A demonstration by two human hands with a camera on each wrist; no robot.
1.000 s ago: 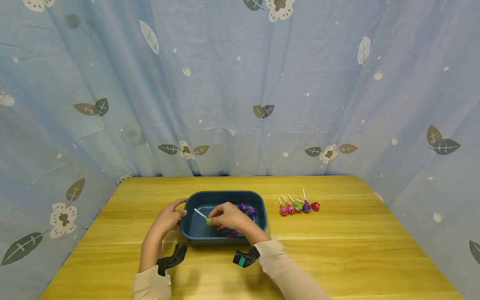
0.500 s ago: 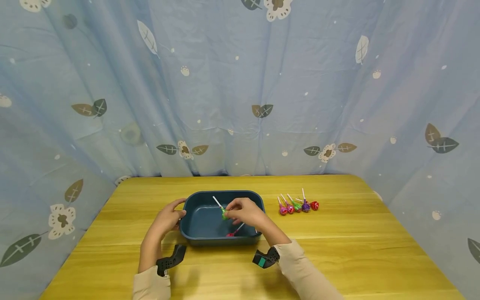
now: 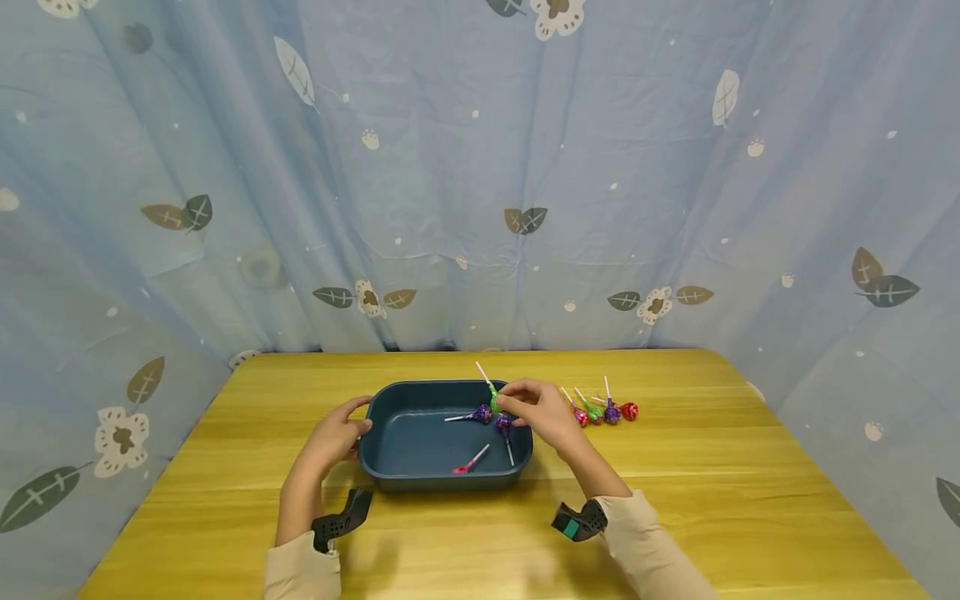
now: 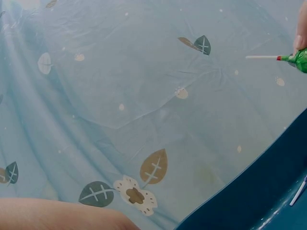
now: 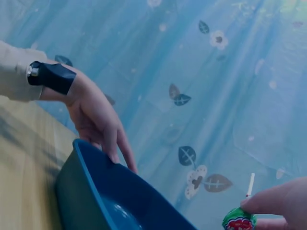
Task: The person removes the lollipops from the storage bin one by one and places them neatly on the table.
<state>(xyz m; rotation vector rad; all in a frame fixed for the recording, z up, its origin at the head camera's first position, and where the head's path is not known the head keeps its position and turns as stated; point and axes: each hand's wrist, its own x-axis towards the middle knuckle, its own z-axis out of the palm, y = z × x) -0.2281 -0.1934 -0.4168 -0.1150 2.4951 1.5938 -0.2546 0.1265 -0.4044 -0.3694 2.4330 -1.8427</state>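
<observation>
Left hand is clamped on the left end of the blue bin, right hand is pinching a green lollipop over its far right corner. I'd brace the bin, clear that rim.

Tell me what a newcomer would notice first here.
Probably the bright green lollipop pinched in the right hand, stick up, at the far right part of the dark blue bin. Next, the left hand holding the bin's left end, and the purple and pink lollipops inside. To the right, a colourful row of lollipops lies on the yellowish wooden table.
</observation>
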